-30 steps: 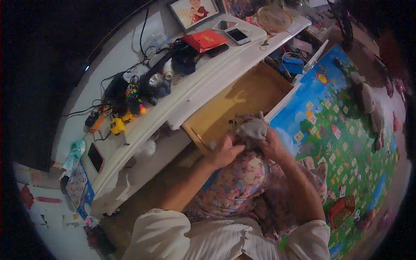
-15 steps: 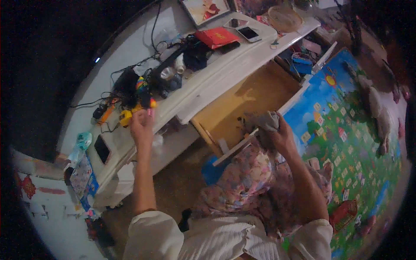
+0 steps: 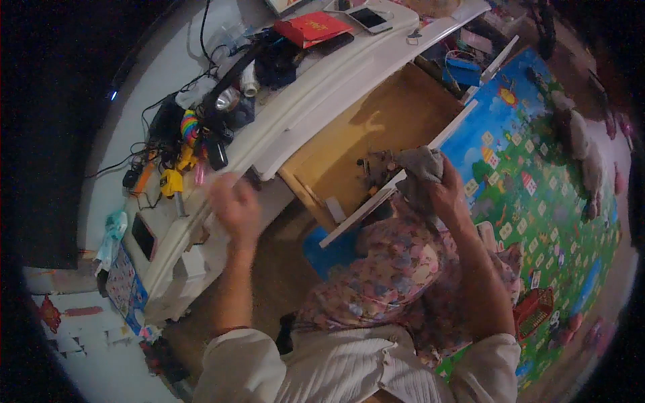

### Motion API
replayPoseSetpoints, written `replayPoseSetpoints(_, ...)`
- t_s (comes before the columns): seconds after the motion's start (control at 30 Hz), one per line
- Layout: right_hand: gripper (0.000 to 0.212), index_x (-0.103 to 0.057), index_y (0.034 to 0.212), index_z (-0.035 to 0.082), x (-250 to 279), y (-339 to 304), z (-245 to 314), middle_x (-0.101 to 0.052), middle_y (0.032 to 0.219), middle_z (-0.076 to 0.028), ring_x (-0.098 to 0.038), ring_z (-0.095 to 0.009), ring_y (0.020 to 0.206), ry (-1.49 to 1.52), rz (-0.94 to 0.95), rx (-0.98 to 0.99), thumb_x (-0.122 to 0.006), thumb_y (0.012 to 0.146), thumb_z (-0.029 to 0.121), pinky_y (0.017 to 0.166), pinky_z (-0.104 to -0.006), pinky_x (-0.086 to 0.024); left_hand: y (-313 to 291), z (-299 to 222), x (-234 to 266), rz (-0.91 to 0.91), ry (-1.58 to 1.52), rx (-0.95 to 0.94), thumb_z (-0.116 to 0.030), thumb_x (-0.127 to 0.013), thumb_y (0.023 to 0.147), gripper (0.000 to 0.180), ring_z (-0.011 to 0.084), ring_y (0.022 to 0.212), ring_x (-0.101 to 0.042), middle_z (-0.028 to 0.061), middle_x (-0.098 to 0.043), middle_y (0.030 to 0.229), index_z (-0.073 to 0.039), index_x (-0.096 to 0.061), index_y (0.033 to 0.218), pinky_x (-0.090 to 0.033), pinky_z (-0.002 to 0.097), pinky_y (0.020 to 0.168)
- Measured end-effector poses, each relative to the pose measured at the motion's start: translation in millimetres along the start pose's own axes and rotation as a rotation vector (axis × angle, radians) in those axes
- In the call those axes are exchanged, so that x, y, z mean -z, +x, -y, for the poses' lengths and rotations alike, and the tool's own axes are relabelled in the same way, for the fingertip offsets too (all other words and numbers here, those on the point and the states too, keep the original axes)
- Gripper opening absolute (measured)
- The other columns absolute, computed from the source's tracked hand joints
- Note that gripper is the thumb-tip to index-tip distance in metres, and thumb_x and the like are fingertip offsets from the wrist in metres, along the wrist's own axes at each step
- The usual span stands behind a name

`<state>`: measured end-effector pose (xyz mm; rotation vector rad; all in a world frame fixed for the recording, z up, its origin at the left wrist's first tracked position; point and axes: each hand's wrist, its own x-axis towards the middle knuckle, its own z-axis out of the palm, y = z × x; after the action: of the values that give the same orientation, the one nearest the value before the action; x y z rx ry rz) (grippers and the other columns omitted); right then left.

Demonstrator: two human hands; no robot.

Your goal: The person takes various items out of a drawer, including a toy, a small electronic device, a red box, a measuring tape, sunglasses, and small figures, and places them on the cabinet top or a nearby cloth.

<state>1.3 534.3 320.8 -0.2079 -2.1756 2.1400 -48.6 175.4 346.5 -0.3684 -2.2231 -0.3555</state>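
My right hand point(image 3: 451, 195) grips a crumpled grey cloth point(image 3: 420, 168) above the front edge of an open wooden drawer point(image 3: 390, 121). My left hand point(image 3: 234, 207) is in the air beside the edge of the white cabinet top point(image 3: 285, 101), smeared by motion. Whether it holds anything cannot be made out. Nearest to it on the top are a small pink item point(image 3: 200, 174), a yellow object point(image 3: 171, 183) and a black object point(image 3: 216, 151). Several small dark bits point(image 3: 376, 164) lie inside the drawer near the cloth.
Cables, a torch point(image 3: 227, 99) and a rainbow-striped item point(image 3: 189, 124) crowd the cabinet top. A red packet point(image 3: 312, 29), a white phone point(image 3: 369, 19) and a dark phone point(image 3: 143, 236) lie there too. A colourful play mat point(image 3: 510, 195) and a red basket point(image 3: 535, 312) are at the right.
My left hand has drawn back from the yellow and pink items toward the cabinet's edge. My right hand still holds the grey cloth over the drawer front. The whole view has shifted a little.
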Motion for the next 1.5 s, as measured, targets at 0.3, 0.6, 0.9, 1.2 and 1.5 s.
replayPoseSetpoints(0.3, 0.039, -0.049, 0.118, 0.003, -8, 9, 1, -0.058, 0.105, -0.005, -0.054, -0.014, 0.096, 0.108, 0.026, -0.027, -0.063, 0.083, 0.013, 0.083, -0.0274, -0.045, -123, -3, -157, 1.078, -0.282, -0.534, -0.005, -0.057, 0.07, 0.025, 0.0271, 0.09, -0.055, 0.0085, -0.054, 0.087, -0.01, -0.06, 0.095, -0.048, 0.0378, 0.072)
replayPoseSetpoints(0.6, 0.037, -0.048, 0.118, 0.004, -4, 10, 12, -0.056, 0.111, -0.009, -0.053, -0.018, 0.1, -0.016, -0.119, -0.068, -0.058, 0.085, 0.018, 0.086, -0.0299, -0.043, -79, -6, -148, 1.211, -0.753, 0.408, -0.017, -0.053, 0.086, 0.023, 0.0276, 0.083, -0.061, 0.0127, -0.061, 0.094, -0.002, -0.056, 0.104, -0.05, 0.0365, 0.067)
replayPoseSetpoints(0.9, 0.051, -0.039, 0.132, 0.006, -25, 0, -21, -0.052, 0.12, -0.013, -0.045, -0.026, 0.114, 0.081, 0.197, 0.242, -0.053, 0.085, 0.02, 0.103, -0.037, -0.03, -2, -130, -62, 1.153, -1.694, 1.076, -0.03, -0.047, 0.091, 0.04, 0.024, 0.098, -0.059, 0.0086, -0.056, 0.117, -0.007, -0.046, 0.124, -0.047, 0.0347, 0.086)
replayPoseSetpoints(1.2, 0.029, -0.054, 0.111, 0.003, 5, -9, 28, -0.048, 0.117, -0.009, -0.044, -0.021, 0.109, 0.081, -0.176, 0.353, -0.048, 0.089, 0.021, 0.097, -0.0336, -0.034, 22, -229, -51, 1.061, -1.243, 0.54, -0.025, -0.042, 0.094, 0.037, 0.0199, 0.103, -0.054, 0.0086, -0.052, 0.12, -0.001, -0.047, 0.122, -0.043, 0.0308, 0.089)
replayPoseSetpoints(1.5, 0.037, -0.057, 0.106, 0.002, 49, 8, 34, -0.061, 0.085, -0.01, -0.059, -0.022, 0.075, 1.073, -0.388, -0.132, -0.044, 0.088, 0.032, 0.066, -0.0334, -0.05, 29, -245, -48, 0.918, -1.627, 1.028, -0.011, -0.055, 0.087, 0.03, 0.0178, 0.084, -0.06, 0.007, -0.053, 0.101, -0.002, -0.046, 0.115, -0.05, 0.0287, 0.073)
